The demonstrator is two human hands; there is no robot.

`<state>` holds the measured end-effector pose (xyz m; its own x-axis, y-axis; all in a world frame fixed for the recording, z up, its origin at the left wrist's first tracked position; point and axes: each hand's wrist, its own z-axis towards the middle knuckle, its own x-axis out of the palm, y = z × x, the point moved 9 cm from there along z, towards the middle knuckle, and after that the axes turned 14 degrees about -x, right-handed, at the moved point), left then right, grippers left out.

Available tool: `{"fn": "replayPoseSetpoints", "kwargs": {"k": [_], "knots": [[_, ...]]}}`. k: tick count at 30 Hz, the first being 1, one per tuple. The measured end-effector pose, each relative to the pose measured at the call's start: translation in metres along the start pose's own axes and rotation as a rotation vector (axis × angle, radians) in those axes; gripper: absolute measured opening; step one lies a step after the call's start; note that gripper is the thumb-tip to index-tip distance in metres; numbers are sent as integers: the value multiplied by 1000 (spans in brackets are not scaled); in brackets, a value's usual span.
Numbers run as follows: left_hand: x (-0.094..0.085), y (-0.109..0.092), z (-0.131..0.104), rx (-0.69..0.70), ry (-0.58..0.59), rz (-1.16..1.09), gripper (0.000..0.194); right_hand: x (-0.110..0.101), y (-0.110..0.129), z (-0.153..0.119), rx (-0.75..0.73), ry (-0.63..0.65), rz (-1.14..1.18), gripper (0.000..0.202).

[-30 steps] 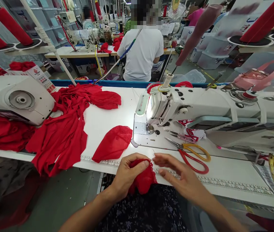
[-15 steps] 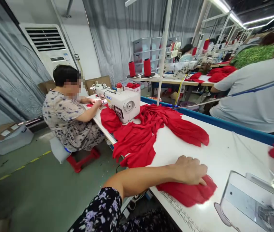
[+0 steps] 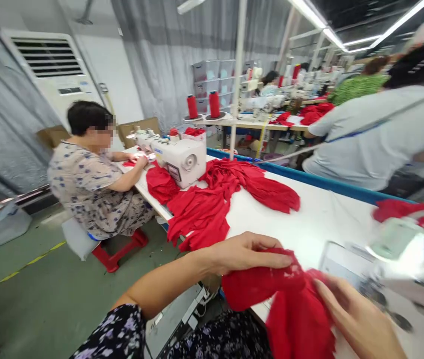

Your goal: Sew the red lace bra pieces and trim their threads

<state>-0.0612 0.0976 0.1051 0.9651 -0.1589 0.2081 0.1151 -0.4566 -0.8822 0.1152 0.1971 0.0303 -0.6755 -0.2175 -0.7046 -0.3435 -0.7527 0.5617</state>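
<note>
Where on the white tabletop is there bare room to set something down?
The white tabletop shows bare between the red cloth pile, the blue edging and the blurred machine at right. Crowded: around the other machine, where the pile lies, and at the near side, where the left hand and right hand hold red pieces.

Unreadable lettering (image 3: pixel 158 151) on sewing machine (image 3: pixel 193 155)

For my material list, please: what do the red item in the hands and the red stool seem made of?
Red item: apparently matte fabric, draping softly; a speckled patch may be lace, blurred. Red stool: probably smooth plastic, judging by its uniform colour.
</note>
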Motion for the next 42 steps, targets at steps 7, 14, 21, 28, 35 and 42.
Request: {"fn": "replayPoseSetpoints", "kwargs": {"k": [7, 14, 21, 28, 35, 42], "knots": [[56, 67, 8, -43, -45, -245, 29, -58, 47, -67, 224, -65, -86, 31], [114, 107, 30, -117, 44, -189, 27, -55, 87, -108, 208, -86, 243, 26], [112, 97, 30, -77, -16, -159, 22, -58, 84, -103, 196, -50, 207, 22], [94, 102, 36, -105, -30, -243, 20, -121, 19, -166, 324, -4, -715, 38], [89, 102, 41, -88, -12, -280, 18, -134, -14, -177, 418, 231, -816, 39], [84, 100, 40, -49, -15, -302, 16, -139, -32, -166, 454, 346, -763, 25]]}}
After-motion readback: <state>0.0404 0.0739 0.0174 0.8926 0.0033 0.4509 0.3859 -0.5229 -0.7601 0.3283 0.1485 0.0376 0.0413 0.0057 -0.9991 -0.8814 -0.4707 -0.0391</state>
